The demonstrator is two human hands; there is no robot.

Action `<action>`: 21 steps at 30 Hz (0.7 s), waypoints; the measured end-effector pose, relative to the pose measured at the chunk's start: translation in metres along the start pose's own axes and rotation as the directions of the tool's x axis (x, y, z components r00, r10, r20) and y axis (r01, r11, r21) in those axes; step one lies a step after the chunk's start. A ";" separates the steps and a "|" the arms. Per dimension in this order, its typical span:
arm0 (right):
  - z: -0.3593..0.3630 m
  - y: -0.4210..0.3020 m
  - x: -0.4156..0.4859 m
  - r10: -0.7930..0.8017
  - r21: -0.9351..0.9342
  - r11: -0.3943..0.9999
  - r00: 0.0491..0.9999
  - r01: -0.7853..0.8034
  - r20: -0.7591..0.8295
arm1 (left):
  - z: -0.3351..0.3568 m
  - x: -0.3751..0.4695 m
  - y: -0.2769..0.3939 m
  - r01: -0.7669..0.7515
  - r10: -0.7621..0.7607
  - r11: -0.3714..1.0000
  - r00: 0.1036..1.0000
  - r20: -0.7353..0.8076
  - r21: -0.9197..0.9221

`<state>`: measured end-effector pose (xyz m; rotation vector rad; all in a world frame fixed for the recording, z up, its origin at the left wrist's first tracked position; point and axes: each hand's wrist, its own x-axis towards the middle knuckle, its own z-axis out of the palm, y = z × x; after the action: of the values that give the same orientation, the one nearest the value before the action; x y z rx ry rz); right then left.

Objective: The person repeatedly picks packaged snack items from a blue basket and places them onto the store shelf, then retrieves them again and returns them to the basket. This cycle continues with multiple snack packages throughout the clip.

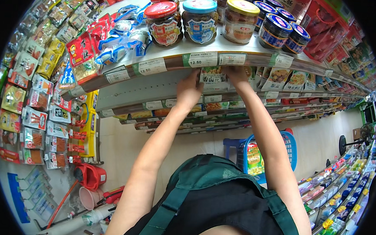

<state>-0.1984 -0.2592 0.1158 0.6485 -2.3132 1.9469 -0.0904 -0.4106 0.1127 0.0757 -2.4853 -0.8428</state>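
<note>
On the second shelf, just under the top shelf's price rail, a printed food packet (212,76) stands upright between my two hands. My left hand (189,89) grips its left edge, with the thumb at the front. At the packet's right side my right hand (238,76) takes hold, its fingers partly hidden beneath the rail (174,65). Other food packets (277,78) stand in a row to the right of my right hand. Bare grey shelf surface (138,90) shows to the left of my left hand.
Glass jars (199,22) with coloured lids and blue-white wrapped packs (115,46) stand on the top shelf. A blue basket (248,151) holding a packet is on a blue stool (232,144) by my right arm. Hanging snacks (35,117) and a red bucket (91,175) are left.
</note>
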 end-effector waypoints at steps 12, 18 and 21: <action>0.001 -0.015 -0.014 0.002 -0.457 0.887 0.989 0.067 0.150 | -0.004 -0.005 0.007 0.159 -0.177 0.979 0.974 0.142 0.130; 0.011 -0.011 -0.002 0.052 -0.465 0.884 0.984 0.035 0.173 | 0.000 0.006 -0.005 0.157 -0.170 0.980 0.980 0.100 0.123; 0.017 0.002 0.006 -0.102 -0.376 0.917 0.988 0.137 0.113 | 0.002 0.014 -0.009 0.149 -0.163 0.981 0.981 0.106 0.127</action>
<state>-0.2003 -0.2769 0.1117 0.8266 -2.5354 1.3807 -0.1043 -0.4201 0.1121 0.2740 -2.6655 -0.7814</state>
